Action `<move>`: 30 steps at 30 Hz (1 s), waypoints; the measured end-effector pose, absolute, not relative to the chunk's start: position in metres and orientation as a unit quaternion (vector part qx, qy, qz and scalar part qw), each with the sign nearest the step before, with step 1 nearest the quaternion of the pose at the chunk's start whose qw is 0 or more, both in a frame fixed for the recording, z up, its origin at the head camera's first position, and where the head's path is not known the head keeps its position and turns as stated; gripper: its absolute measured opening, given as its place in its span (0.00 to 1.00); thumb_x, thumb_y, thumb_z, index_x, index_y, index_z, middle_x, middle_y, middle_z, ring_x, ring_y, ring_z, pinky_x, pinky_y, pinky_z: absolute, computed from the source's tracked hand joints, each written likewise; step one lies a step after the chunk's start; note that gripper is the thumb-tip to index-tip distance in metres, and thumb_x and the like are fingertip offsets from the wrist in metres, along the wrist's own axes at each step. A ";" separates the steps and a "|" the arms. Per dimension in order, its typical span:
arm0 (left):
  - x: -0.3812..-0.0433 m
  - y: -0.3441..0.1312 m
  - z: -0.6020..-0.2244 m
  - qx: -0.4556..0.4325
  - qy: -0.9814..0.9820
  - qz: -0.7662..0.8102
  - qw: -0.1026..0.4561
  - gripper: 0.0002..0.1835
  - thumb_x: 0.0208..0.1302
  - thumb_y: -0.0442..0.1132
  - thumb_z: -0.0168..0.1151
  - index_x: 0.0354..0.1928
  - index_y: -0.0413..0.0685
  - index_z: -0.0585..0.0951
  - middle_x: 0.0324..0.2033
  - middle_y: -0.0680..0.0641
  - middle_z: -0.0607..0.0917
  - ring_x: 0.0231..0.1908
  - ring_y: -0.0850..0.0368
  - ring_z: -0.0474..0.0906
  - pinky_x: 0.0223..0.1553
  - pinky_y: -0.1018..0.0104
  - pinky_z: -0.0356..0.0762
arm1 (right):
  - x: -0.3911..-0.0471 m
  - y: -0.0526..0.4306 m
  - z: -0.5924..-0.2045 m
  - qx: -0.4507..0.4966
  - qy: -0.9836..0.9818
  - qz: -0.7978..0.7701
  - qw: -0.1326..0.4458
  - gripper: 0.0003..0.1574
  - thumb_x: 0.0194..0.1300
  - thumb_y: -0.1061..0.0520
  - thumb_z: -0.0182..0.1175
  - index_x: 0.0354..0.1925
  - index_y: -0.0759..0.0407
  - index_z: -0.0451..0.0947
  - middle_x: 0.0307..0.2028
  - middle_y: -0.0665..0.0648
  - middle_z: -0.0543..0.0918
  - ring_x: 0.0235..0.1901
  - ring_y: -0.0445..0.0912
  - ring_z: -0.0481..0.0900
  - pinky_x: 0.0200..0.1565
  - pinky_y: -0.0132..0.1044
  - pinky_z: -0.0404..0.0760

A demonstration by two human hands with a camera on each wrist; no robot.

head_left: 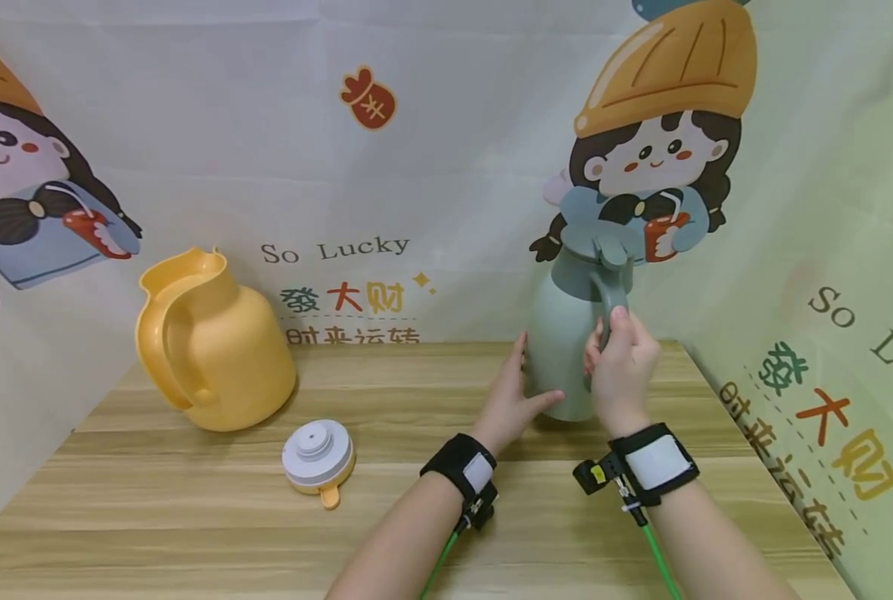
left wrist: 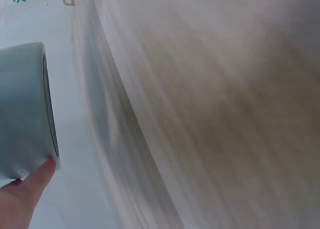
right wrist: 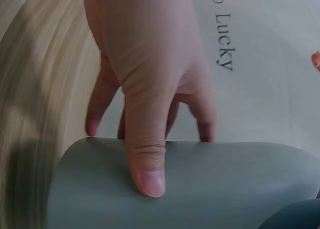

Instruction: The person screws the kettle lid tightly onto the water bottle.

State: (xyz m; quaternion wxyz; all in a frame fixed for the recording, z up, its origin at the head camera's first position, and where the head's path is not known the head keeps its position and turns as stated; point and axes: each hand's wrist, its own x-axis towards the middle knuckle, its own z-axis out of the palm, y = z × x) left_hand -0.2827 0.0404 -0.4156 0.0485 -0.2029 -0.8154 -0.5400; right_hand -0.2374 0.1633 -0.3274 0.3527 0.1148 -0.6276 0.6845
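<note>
A grey-green thermos jug with a darker lid and handle stands upright at the right. My right hand grips its handle. From the left side my left hand holds the lower body, its thumb across the front and other fingers reaching round the far side. That same left hand shows in the right wrist view, thumb pressed on the jug. In the left wrist view a fingertip touches the base edge of the jug, and a pale gap shows between base and tabletop.
To the left a yellow jug stands with its mouth uncovered. Beside it a white stopper lid with a yellow tab lies on the wooden table. Printed cloth hangs behind and along both sides. Green cables trail from the wrist straps.
</note>
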 end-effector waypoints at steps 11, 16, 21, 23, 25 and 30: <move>-0.294 0.058 -0.417 -0.148 -0.847 -0.504 0.082 0.48 0.55 0.44 0.66 0.71 0.51 0.46 0.64 0.45 0.60 0.58 0.54 0.63 0.56 0.62 0.64 | -0.267 0.168 -0.335 0.116 -0.627 0.684 0.354 0.25 0.73 0.57 0.36 0.21 0.72 0.59 0.08 0.50 0.61 0.07 0.40 0.59 0.10 0.29 0.59; -0.302 0.064 -0.419 -0.149 -0.855 -0.490 0.087 0.47 0.58 0.43 0.64 0.71 0.50 0.44 0.66 0.44 0.58 0.61 0.52 0.59 0.59 0.61 0.59 | -0.266 0.164 -0.326 0.122 -0.620 0.685 0.363 0.25 0.73 0.60 0.35 0.22 0.76 0.57 0.07 0.49 0.60 0.07 0.38 0.58 0.10 0.28 0.59; -0.305 0.069 -0.421 -0.133 -0.860 -0.488 0.076 0.46 0.59 0.40 0.63 0.70 0.46 0.44 0.66 0.41 0.55 0.63 0.50 0.56 0.60 0.60 0.56 | -0.272 0.164 -0.330 0.128 -0.610 0.696 0.355 0.24 0.72 0.60 0.34 0.22 0.77 0.57 0.07 0.49 0.60 0.06 0.37 0.58 0.10 0.27 0.59; -0.306 0.071 -0.421 -0.127 -0.860 -0.491 0.065 0.46 0.60 0.40 0.63 0.70 0.45 0.43 0.67 0.41 0.54 0.63 0.50 0.55 0.61 0.60 0.56 | -0.277 0.167 -0.336 0.127 -0.605 0.704 0.349 0.24 0.72 0.60 0.34 0.22 0.76 0.57 0.07 0.48 0.60 0.06 0.38 0.58 0.09 0.27 0.58; -0.306 0.072 -0.422 -0.126 -0.859 -0.493 0.053 0.46 0.60 0.39 0.62 0.70 0.45 0.43 0.67 0.41 0.53 0.63 0.50 0.54 0.61 0.60 0.55 | -0.283 0.172 -0.343 0.121 -0.601 0.712 0.341 0.24 0.73 0.60 0.35 0.21 0.72 0.58 0.06 0.48 0.60 0.06 0.38 0.57 0.09 0.28 0.57; -0.306 0.071 -0.424 -0.144 -0.864 -0.481 0.032 0.46 0.60 0.37 0.63 0.70 0.44 0.43 0.67 0.41 0.53 0.64 0.51 0.53 0.62 0.60 0.53 | -0.294 0.180 -0.357 0.101 -0.597 0.721 0.338 0.24 0.73 0.58 0.36 0.20 0.64 0.60 0.06 0.48 0.60 0.05 0.39 0.57 0.08 0.29 0.57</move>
